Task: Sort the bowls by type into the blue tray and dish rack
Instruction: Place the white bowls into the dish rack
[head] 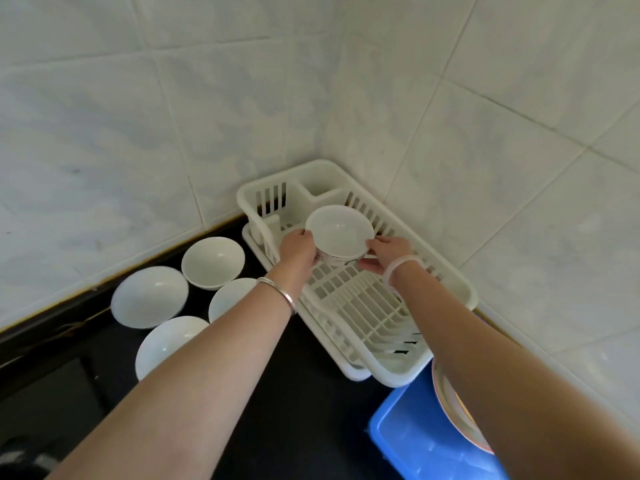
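Four white bowls (pixel 180 296) sit on the dark tabletop (pixel 304 403) on the left. The left hand (pixel 297 249) and right hand (pixel 389 252) hold one white bowl (pixel 339 233) over the white dish rack (pixel 360 306). The blue tray (pixel 426 441) is at the bottom right.

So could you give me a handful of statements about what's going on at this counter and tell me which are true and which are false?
1. Both hands hold one bowl over the dish rack. True: left hand and right hand grip opposite sides.
2. The held bowl is upside down. False: its opening faces up.
3. Four white bowls sit on the dark counter left of the rack. True.
4. The blue tray is far left. False: it is at lower right, near the rack.
5. The tray holds nothing. False: a plate-like dish with a coloured rim leans in it.
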`<act>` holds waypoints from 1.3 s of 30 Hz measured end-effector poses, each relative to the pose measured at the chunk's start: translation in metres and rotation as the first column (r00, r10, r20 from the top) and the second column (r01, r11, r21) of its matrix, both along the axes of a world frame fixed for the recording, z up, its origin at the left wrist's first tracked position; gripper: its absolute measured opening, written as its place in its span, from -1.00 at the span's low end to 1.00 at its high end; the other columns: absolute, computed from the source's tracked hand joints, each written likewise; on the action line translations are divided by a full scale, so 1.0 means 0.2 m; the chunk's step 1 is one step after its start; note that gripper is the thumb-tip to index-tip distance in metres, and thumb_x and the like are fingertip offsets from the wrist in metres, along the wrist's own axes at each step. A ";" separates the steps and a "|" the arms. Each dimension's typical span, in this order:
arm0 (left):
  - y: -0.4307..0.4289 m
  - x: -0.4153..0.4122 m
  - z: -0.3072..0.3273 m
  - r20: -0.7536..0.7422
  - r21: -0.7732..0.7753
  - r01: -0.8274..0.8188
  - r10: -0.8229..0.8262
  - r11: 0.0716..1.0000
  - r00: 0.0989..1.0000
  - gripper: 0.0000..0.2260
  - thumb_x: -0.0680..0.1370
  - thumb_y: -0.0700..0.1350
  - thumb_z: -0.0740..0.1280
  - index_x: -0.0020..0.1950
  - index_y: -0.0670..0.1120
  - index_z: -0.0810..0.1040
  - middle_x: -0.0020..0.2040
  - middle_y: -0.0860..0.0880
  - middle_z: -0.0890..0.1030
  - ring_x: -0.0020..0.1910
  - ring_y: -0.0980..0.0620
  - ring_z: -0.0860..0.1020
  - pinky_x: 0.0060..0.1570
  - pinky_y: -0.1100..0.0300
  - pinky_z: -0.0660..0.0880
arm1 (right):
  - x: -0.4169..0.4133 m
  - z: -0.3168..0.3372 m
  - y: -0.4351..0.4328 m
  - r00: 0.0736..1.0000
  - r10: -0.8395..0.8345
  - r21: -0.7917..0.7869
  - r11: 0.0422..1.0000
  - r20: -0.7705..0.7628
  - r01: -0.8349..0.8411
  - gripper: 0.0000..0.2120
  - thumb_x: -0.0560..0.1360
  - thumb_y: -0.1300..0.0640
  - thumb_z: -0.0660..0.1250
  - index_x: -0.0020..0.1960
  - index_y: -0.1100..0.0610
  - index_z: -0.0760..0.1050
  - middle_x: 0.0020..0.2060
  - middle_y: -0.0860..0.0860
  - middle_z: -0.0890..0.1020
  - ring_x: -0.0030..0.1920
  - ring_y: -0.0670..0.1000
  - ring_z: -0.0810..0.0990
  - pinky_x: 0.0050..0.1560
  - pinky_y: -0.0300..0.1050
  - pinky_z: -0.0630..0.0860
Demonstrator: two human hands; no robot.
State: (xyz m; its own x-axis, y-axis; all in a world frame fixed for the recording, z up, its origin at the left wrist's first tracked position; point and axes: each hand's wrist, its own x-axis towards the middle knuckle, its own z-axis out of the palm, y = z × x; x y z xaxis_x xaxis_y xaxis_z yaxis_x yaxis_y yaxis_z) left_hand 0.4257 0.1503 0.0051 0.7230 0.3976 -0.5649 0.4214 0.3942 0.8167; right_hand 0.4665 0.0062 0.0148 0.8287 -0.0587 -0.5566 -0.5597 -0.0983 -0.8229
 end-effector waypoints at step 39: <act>-0.01 0.22 -0.17 -0.073 0.103 0.070 -0.063 0.992 0.995 -0.67 0.59 -0.18 0.10 0.31 -0.27 0.42 0.29 -0.28 0.49 -0.02 -0.06 0.43 -0.09 0.12 0.43 | 0.10 -0.24 0.05 0.997 -0.073 0.115 0.990 -0.039 0.078 -0.63 0.57 -0.02 0.19 0.33 0.10 0.39 0.16 0.03 0.50 0.08 0.06 0.49 0.10 -0.01 0.51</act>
